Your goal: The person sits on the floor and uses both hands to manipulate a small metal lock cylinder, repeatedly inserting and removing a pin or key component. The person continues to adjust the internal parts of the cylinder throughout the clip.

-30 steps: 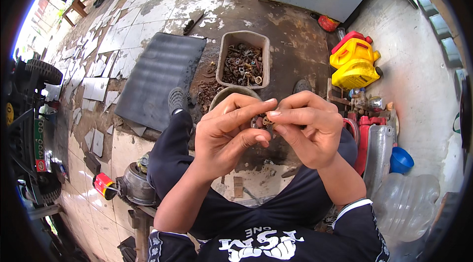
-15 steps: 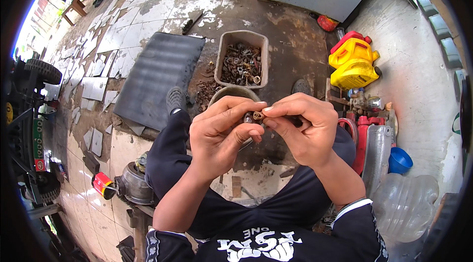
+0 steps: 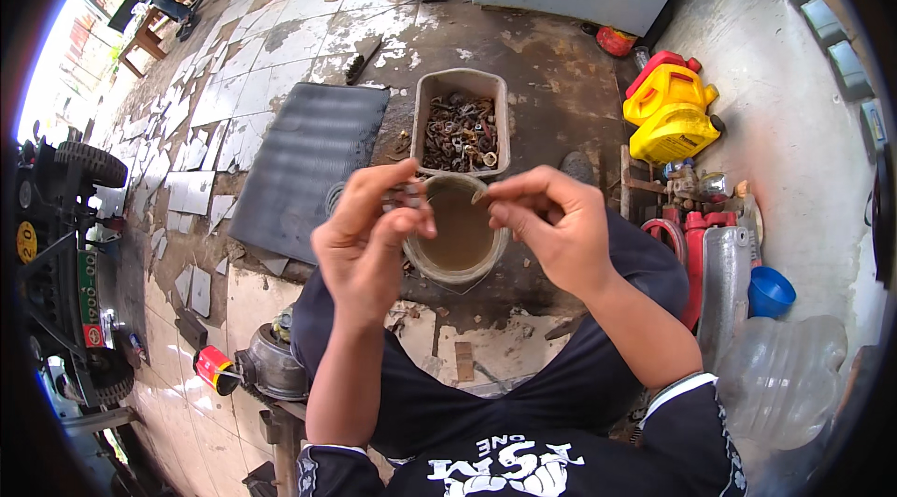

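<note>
My left hand (image 3: 360, 240) is raised at the bucket's left rim, holding a small greyish metal part (image 3: 404, 197) between thumb and fingers; blur hides its exact kind. Between the thumb and forefinger of my right hand (image 3: 559, 228) is a thin, curved, brownish piece (image 3: 479, 195), perhaps a ring seen edge-on. Below both hands stands a round bucket (image 3: 455, 279) with murky brown liquid in it. Just beyond it sits a rectangular tub (image 3: 462, 77) filled with rusty nuts, bolts and other small metal parts.
A black mat (image 3: 304, 161) lies left of the tub, near broken floor tiles (image 3: 192, 191). Yellow jugs (image 3: 671, 131), a blue bowl (image 3: 771, 291) and a large clear plastic bottle (image 3: 783, 380) stand at right. A metal housing (image 3: 271, 362) is by my left leg. Someone sits far left.
My hands have moved apart, and the pieces they held together are now separate, one in each hand. The bucket's liquid has come into view between them.
</note>
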Motion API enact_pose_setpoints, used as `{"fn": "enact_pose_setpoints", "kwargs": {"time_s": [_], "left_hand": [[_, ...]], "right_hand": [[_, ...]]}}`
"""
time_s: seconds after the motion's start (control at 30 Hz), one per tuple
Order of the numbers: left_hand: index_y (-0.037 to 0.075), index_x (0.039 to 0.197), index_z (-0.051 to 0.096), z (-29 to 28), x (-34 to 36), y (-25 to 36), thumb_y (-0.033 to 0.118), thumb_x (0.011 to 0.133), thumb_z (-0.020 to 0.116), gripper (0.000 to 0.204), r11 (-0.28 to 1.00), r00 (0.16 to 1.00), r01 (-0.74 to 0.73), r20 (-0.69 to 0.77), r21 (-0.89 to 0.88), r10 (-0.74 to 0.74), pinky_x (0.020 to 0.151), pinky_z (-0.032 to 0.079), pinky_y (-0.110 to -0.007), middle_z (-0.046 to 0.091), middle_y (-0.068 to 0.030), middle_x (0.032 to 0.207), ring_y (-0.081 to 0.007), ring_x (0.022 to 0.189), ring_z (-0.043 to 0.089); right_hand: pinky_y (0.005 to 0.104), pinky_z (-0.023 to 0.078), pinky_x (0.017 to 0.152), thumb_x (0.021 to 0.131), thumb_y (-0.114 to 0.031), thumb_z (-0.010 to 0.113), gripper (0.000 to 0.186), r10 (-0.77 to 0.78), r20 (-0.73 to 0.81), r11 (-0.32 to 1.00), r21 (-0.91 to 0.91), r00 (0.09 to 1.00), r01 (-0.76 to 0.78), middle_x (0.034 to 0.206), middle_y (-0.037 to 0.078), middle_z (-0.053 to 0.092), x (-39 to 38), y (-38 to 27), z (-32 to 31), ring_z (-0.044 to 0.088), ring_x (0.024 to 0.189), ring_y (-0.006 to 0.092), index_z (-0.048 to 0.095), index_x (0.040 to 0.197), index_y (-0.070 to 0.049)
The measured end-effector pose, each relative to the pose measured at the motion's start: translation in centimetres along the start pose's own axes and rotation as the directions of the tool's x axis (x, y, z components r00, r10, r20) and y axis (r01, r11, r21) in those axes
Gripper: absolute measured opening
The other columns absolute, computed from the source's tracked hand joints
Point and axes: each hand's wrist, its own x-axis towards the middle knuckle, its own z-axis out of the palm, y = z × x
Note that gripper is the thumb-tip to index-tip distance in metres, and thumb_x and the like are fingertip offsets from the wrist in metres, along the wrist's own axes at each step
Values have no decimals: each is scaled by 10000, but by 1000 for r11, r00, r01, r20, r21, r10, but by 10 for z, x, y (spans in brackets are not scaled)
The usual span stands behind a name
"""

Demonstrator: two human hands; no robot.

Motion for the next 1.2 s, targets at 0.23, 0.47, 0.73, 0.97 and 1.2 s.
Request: {"fn": "enact_pose_setpoints", "kwargs": {"time_s": [0.23,0.47,0.73,0.97,1.2], "left_hand": [[-67,1252,570,14,-10,-2,34,891,650,383,982,958,190,223,-21,-180,741,532,-262,641,-148,1074,-152,861,633],[-62,1238,581,16,-10,1,26,887,655,369,968,956,236,197,-88,-216,740,539,-263,645,-148,1054,-150,842,634],[-47,1171,601,17,-13,-9,13,906,622,273,838,929,369,153,-402,-336,734,555,-288,660,-128,1011,-182,869,653],[-12,1154,618,15,-17,-15,51,903,646,260,679,887,429,135,-595,-442,791,534,-297,663,-119,1008,-180,891,643],[-33,1088,625,25,-22,-18,18,881,668,218,832,954,266,10,-488,-299,765,544,-302,652,-116,980,-183,879,643]], "right_hand": [[206,498,740,897,-34,658,286,35,72,923,380,997,-60,1041,92,678,-7,-16,-3,639,917,96,601,1168,37],[237,500,778,903,-50,651,309,85,163,846,510,983,-158,1035,78,665,-9,-12,-5,626,895,98,591,1195,33],[217,511,732,918,-52,628,272,29,186,899,426,982,-107,998,60,633,-9,-21,0,631,840,91,597,1175,31],[206,528,732,884,-1,659,223,-42,96,949,314,995,10,1021,108,669,-12,-26,16,654,834,101,619,1096,58],[212,533,726,893,23,643,147,-75,42,952,302,996,59,1014,114,675,-14,-23,23,646,853,97,632,1036,58]]}}
